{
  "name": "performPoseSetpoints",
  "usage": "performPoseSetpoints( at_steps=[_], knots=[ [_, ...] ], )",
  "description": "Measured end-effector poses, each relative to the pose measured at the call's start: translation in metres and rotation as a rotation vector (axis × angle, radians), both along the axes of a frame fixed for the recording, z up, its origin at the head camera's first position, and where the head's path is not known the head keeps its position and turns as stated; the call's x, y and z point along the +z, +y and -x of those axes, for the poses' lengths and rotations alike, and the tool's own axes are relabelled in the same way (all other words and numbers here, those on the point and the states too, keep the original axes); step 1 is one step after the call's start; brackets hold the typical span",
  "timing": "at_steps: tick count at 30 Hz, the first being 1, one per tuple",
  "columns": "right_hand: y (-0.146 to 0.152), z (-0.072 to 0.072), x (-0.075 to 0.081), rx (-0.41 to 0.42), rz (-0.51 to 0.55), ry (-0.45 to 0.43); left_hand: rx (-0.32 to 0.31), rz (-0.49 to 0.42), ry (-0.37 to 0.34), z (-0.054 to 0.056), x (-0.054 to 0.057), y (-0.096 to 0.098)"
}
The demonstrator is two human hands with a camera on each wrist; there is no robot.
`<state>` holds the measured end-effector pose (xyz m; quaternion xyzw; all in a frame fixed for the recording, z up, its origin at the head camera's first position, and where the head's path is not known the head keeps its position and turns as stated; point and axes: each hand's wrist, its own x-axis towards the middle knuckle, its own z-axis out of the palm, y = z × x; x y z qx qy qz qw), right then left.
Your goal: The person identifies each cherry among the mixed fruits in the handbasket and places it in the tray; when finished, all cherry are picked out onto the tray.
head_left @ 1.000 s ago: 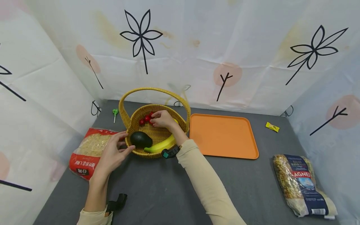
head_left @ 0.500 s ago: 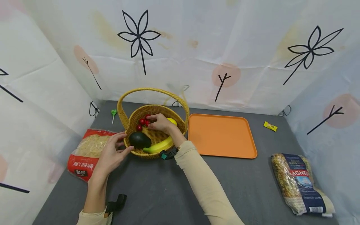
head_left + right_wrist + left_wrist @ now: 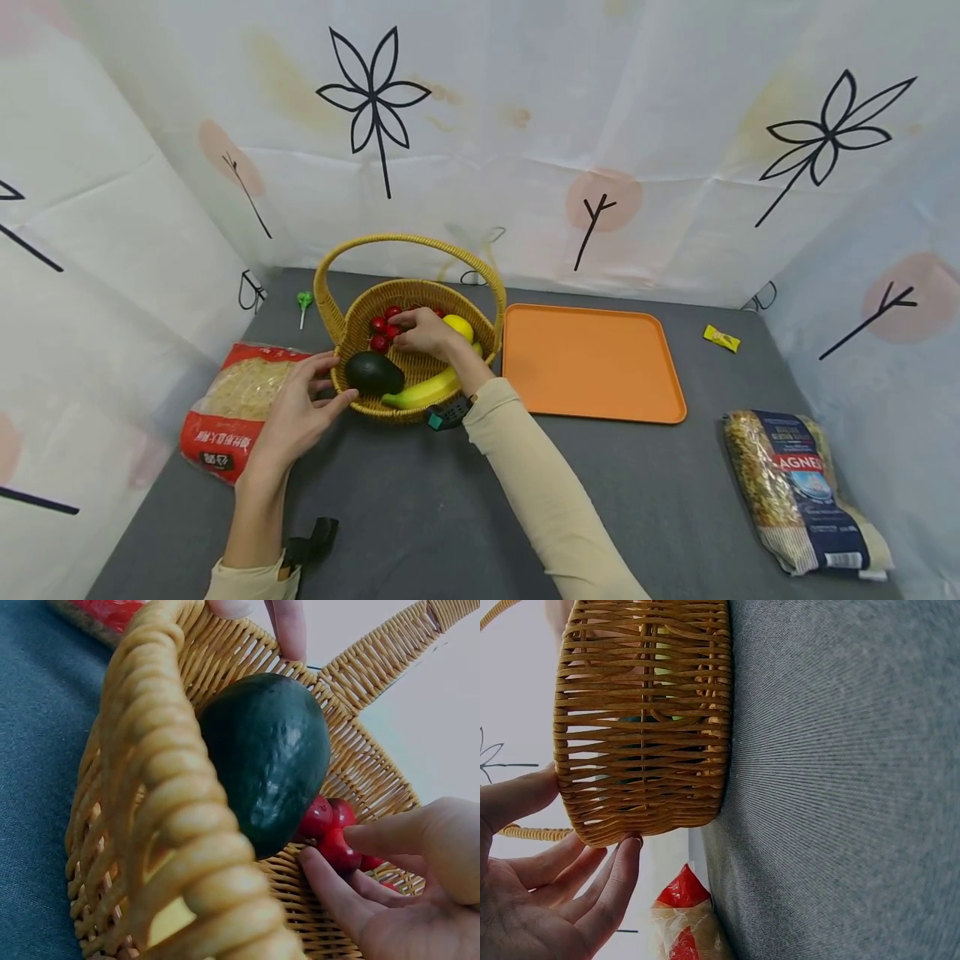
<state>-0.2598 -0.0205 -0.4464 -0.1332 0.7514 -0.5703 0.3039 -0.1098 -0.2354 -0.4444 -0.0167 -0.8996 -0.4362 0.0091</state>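
Observation:
The yellow wicker basket (image 3: 487,333) holds a dark green avocado (image 3: 373,373), a banana (image 3: 427,390), a yellow lemon (image 3: 459,327) and several small red cherries (image 3: 378,325). My left hand (image 3: 303,408) grips the basket's left side, thumb and fingers at the rim, as the left wrist view also shows. Inside the basket, my right hand (image 3: 431,333) pinches a red cherry (image 3: 339,851) between thumb and finger, close beside the avocado (image 3: 266,757). Other cherries lie against that one, partly hidden by my fingers.
An orange tray (image 3: 592,362) lies right of the basket. A red bag of noodles (image 3: 243,400) is at the left, with a green lollipop (image 3: 303,302) behind it. At the right are a yellow wrapped candy (image 3: 722,337) and a pasta bag (image 3: 806,492).
My right hand has shifted slightly left inside the basket, uncovering more of the lemon. Cherries have moved, with one now nearer the avocado. My left hand stays at the rim.

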Motion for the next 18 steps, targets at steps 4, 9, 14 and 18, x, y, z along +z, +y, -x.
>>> performPoseSetpoints(
  at_steps=[4, 9, 14, 18],
  knots=[
    [-0.001, 0.0, 0.0, -0.013, 0.03, -0.032, -0.003, 0.0, 0.0, 0.0, 0.0, 0.0],
    [0.001, -0.003, 0.002, -0.075, 0.009, 0.089, -0.001, -0.005, -0.008, 0.0, 0.0, 0.001],
    [0.009, -0.007, 0.008, -0.135, 0.027, 0.205, -0.002, -0.004, -0.01, 0.0, 0.001, 0.001],
    [0.019, -0.012, 0.016, -0.126, 0.086, 0.199, 0.003, 0.004, -0.017, 0.0, 0.001, 0.001]
  ],
)
